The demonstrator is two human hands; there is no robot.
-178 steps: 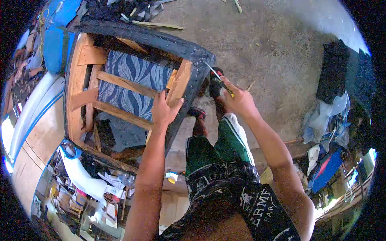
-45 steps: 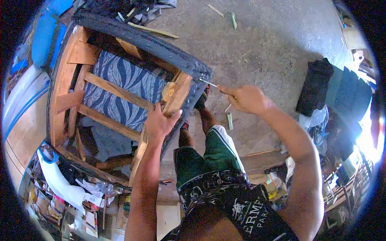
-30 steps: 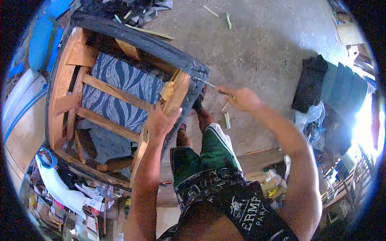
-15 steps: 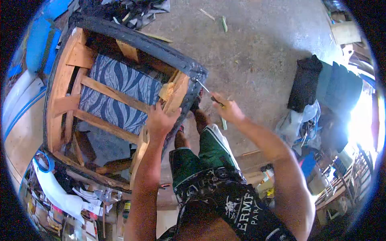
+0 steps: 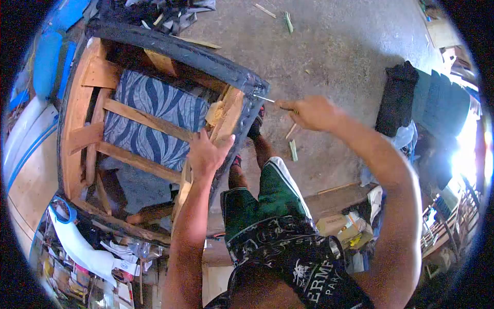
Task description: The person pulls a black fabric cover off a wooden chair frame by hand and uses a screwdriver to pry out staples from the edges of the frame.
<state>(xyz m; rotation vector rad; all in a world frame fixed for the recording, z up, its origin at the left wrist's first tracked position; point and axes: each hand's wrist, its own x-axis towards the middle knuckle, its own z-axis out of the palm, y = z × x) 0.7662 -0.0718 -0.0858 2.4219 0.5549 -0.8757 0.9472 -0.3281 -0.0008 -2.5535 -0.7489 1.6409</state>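
Note:
A wooden furniture frame (image 5: pixel 145 119) with dark upholstery round its outer sides lies tilted at the left, its slatted underside facing me. My left hand (image 5: pixel 206 156) grips the frame's near right rail, thumb on one side and fingers over the other. My right hand (image 5: pixel 313 113) is closed round the handle of a screwdriver (image 5: pixel 265 98), a tool with a thin metal shaft. Its tip touches the dark cover (image 5: pixel 252 86) at the frame's right corner. My fingers hide most of the handle. Patterned blue-grey fabric (image 5: pixel 154 105) shows between the slats.
Scraps of dark material (image 5: pixel 172 13) lie beyond the frame. Thin offcuts (image 5: pixel 288 22) are scattered on the concrete floor (image 5: pixel 339 56). A black piece of material (image 5: pixel 397 95) leans at the right. A box with clutter (image 5: pixel 337 226) stands behind my right side.
My right hand has moved right and up, and its wrist has turned. The screwdriver now lies flatter, its tip still at the corner. My left hand stays on the rail.

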